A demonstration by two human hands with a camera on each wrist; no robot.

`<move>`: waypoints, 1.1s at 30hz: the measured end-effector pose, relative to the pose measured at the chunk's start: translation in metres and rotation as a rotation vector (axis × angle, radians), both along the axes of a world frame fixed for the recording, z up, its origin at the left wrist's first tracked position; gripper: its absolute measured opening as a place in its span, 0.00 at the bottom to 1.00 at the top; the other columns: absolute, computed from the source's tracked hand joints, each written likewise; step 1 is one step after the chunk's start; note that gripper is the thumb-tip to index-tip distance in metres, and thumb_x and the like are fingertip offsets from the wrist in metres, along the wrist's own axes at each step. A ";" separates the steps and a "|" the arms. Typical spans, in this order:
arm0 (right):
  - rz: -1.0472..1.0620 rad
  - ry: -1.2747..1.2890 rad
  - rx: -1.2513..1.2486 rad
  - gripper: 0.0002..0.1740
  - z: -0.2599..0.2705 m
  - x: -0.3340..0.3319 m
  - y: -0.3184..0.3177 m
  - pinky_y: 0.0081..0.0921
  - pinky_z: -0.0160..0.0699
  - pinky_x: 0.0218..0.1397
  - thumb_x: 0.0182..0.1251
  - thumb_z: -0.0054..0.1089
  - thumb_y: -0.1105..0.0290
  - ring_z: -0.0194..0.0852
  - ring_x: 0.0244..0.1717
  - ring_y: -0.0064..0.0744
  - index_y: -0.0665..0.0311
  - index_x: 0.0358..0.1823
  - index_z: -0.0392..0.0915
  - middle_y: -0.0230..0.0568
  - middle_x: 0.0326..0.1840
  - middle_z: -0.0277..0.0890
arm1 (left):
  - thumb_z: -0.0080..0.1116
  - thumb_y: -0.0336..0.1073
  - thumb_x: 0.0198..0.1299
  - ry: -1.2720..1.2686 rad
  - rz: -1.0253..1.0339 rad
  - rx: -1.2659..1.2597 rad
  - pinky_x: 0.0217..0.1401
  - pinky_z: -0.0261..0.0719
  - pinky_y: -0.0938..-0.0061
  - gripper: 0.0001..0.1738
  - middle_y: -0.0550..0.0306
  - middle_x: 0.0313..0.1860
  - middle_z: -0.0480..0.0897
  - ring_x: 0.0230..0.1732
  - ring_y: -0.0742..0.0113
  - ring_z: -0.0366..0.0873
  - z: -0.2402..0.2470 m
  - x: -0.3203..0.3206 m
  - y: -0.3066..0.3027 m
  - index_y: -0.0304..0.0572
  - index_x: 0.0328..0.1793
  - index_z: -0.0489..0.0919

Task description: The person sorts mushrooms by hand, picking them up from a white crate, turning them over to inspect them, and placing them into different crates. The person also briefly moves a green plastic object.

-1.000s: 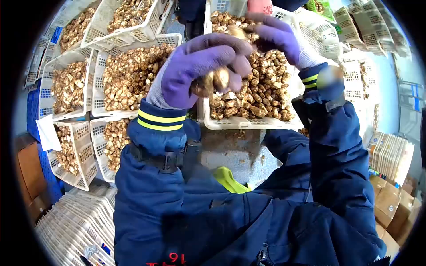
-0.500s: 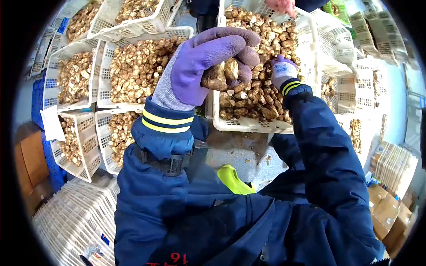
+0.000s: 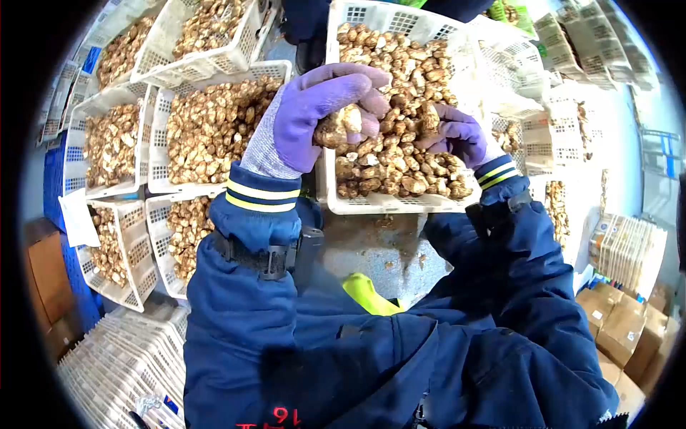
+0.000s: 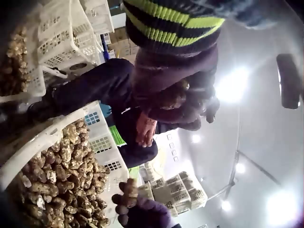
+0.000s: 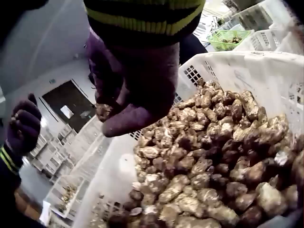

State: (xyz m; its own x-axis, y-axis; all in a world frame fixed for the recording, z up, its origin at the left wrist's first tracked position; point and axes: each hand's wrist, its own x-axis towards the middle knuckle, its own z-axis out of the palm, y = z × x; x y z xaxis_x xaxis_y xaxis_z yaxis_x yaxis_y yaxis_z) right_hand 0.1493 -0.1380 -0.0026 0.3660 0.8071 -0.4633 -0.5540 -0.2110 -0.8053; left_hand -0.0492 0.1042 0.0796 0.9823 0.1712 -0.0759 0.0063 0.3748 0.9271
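Note:
Knobbly brown-and-cream tubers, like small taro, fill the white plastic crate (image 3: pixel 400 206) in front of me. My left hand (image 3: pixel 304 118), in a purple-coated glove, grips tubers (image 3: pixel 336 129) over the crate's left side. Fingers curl around them, partly hiding how many there are. On the right, my gloved right hand (image 3: pixel 463 136) pinches a single tuber (image 3: pixel 429 120) above the pile. That tuber (image 4: pixel 129 192) stands upright between finger and thumb in the left wrist view. From the right wrist, its end (image 5: pixel 103 111) pokes out beyond the glove.
More crates of tubers (image 3: pixel 207 129) stand at the left. Nested white crates (image 3: pixel 128 365) are stacked at lower left, cardboard boxes (image 3: pixel 618 325) at lower right. Across the crate is another person, whose bare hand (image 4: pixel 146 129) shows. A green basket (image 5: pixel 230 40) stands behind.
My right hand went from near the left hand down into the pile, then came up with a tuber. The left hand keeps its tubers. The other person's hand has left the head view.

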 end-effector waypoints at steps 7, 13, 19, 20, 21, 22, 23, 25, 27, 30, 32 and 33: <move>0.000 0.265 0.173 0.23 0.018 -0.008 -0.002 0.34 0.84 0.49 0.67 0.51 0.68 0.83 0.44 0.47 0.71 0.60 0.65 0.45 0.45 0.78 | 0.50 0.46 0.68 0.006 0.025 -0.005 0.39 0.78 0.81 0.22 0.53 0.43 0.83 0.40 0.70 0.82 0.008 0.002 -0.010 0.36 0.58 0.76; 0.326 -0.247 0.033 0.10 0.013 0.044 0.036 0.25 0.80 0.37 0.66 0.51 0.70 0.79 0.34 0.35 0.69 0.36 0.79 0.45 0.41 0.76 | 0.50 0.44 0.68 0.001 0.046 -0.033 0.40 0.79 0.80 0.21 0.53 0.42 0.83 0.38 0.69 0.83 0.006 0.003 -0.010 0.34 0.58 0.76; 0.493 -1.520 0.622 0.27 0.080 0.002 0.124 0.32 0.70 0.63 0.61 0.60 0.69 0.69 0.63 0.44 0.64 0.63 0.70 0.49 0.65 0.66 | 0.48 0.40 0.68 -0.077 0.010 -0.066 0.39 0.80 0.79 0.19 0.53 0.39 0.83 0.36 0.69 0.82 0.003 0.010 -0.012 0.34 0.56 0.76; 0.507 -1.425 0.495 0.28 0.083 0.006 0.118 0.31 0.68 0.66 0.61 0.60 0.71 0.65 0.67 0.44 0.64 0.64 0.69 0.51 0.72 0.59 | 0.48 0.40 0.68 -0.090 0.001 -0.091 0.38 0.80 0.79 0.19 0.53 0.39 0.83 0.36 0.69 0.82 0.003 0.010 -0.011 0.34 0.56 0.76; 0.385 -1.373 0.114 0.25 0.073 0.010 0.108 0.31 0.70 0.63 0.64 0.57 0.67 0.70 0.62 0.43 0.64 0.63 0.70 0.51 0.64 0.67 | 0.48 0.40 0.68 -0.106 -0.004 -0.115 0.38 0.80 0.79 0.18 0.53 0.39 0.83 0.36 0.69 0.82 0.004 0.010 -0.009 0.34 0.56 0.76; 0.276 -1.270 -0.255 0.24 0.062 0.015 0.098 0.31 0.72 0.60 0.67 0.54 0.63 0.75 0.58 0.43 0.65 0.62 0.72 0.52 0.56 0.76 | 0.48 0.39 0.69 -0.049 0.030 -0.127 0.37 0.79 0.78 0.18 0.53 0.39 0.83 0.34 0.69 0.81 0.009 0.008 -0.010 0.33 0.56 0.76; 0.467 -1.533 -0.601 0.21 0.051 0.022 0.079 0.36 0.77 0.53 0.68 0.51 0.60 0.81 0.46 0.48 0.65 0.55 0.76 0.51 0.41 0.81 | 0.48 0.40 0.69 -0.078 0.032 -0.108 0.35 0.78 0.77 0.19 0.53 0.39 0.83 0.34 0.69 0.80 0.007 0.006 -0.010 0.33 0.56 0.76; 1.110 -1.583 -0.849 0.15 -0.027 0.073 0.021 0.42 0.78 0.46 0.65 0.48 0.64 0.80 0.37 0.51 0.60 0.46 0.80 0.52 0.38 0.81 | 0.47 0.40 0.69 -0.061 0.016 -0.167 0.33 0.77 0.77 0.20 0.53 0.40 0.83 0.34 0.68 0.80 0.000 0.005 -0.003 0.32 0.57 0.76; 1.044 -1.376 -0.855 0.15 -0.044 0.054 -0.023 0.42 0.78 0.47 0.59 0.48 0.66 0.81 0.40 0.49 0.64 0.40 0.81 0.52 0.36 0.82 | 0.48 0.41 0.69 -0.132 0.098 -0.247 0.31 0.76 0.77 0.21 0.52 0.41 0.83 0.35 0.66 0.80 -0.005 0.007 -0.004 0.32 0.59 0.75; 0.970 -1.469 -1.016 0.18 -0.060 0.008 -0.040 0.43 0.78 0.45 0.60 0.52 0.63 0.81 0.40 0.51 0.68 0.45 0.76 0.57 0.36 0.80 | 0.53 0.49 0.65 -0.137 0.235 -0.595 0.38 0.82 0.72 0.27 0.46 0.47 0.83 0.42 0.57 0.82 -0.012 0.017 0.003 0.33 0.59 0.75; 0.828 -1.607 -0.982 0.14 -0.085 -0.002 -0.045 0.44 0.78 0.41 0.61 0.51 0.64 0.81 0.36 0.51 0.68 0.40 0.75 0.57 0.32 0.80 | 0.55 0.52 0.63 -0.037 0.428 -0.782 0.38 0.82 0.70 0.28 0.44 0.47 0.83 0.46 0.52 0.82 -0.013 0.025 0.000 0.33 0.55 0.78; 0.865 -1.622 -0.938 0.12 -0.088 -0.004 -0.043 0.44 0.78 0.39 0.62 0.50 0.65 0.81 0.35 0.50 0.67 0.37 0.75 0.56 0.31 0.80 | 0.56 0.49 0.63 -0.036 0.425 -0.775 0.37 0.82 0.72 0.25 0.44 0.46 0.83 0.44 0.54 0.82 -0.017 0.026 -0.002 0.34 0.55 0.78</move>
